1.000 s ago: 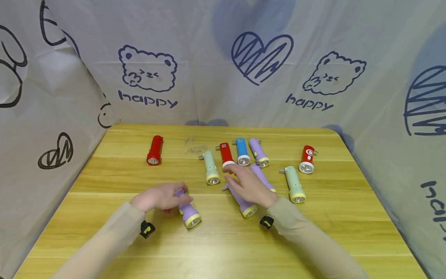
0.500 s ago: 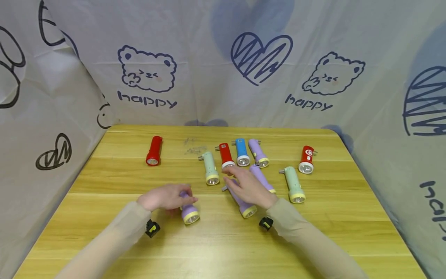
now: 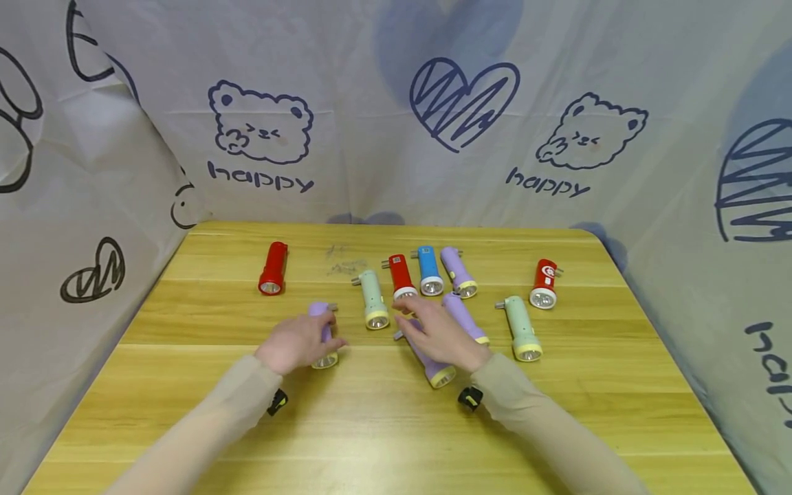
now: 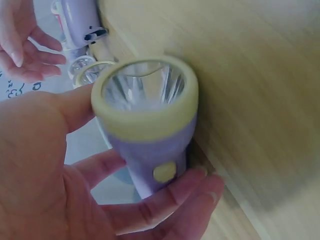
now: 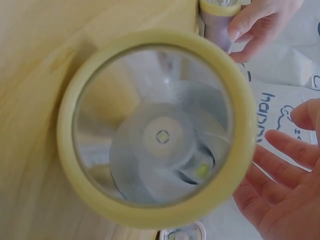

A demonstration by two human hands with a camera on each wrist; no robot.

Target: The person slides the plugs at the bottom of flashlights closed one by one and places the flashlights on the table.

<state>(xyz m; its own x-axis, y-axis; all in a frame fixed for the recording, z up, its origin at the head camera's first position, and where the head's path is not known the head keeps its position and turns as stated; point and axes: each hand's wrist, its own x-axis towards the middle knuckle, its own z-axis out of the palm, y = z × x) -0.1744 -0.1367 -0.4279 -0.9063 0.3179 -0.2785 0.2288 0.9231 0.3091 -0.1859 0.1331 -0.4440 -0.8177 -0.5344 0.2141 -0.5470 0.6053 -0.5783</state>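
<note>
Purple torch (image 4: pixel 150 125) is clamped in the left hand (image 3: pixel 295 346), left of centre at the table (image 3: pixel 371 440). Second purple torch (image 3: pixel 431 362) is partly covered by the right hand (image 3: pixel 442 333), fingers held apart. Beyond, green torch (image 3: pixel 373 299) is seen; farther, red torch (image 3: pixel 273 268) at far left.

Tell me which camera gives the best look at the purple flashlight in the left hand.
The left wrist view: the purple flashlight is large there, its lens and yellow button showing. The head view shows it small, partly covered by the left hand; the right wrist view cuts it off at the top edge.
</note>
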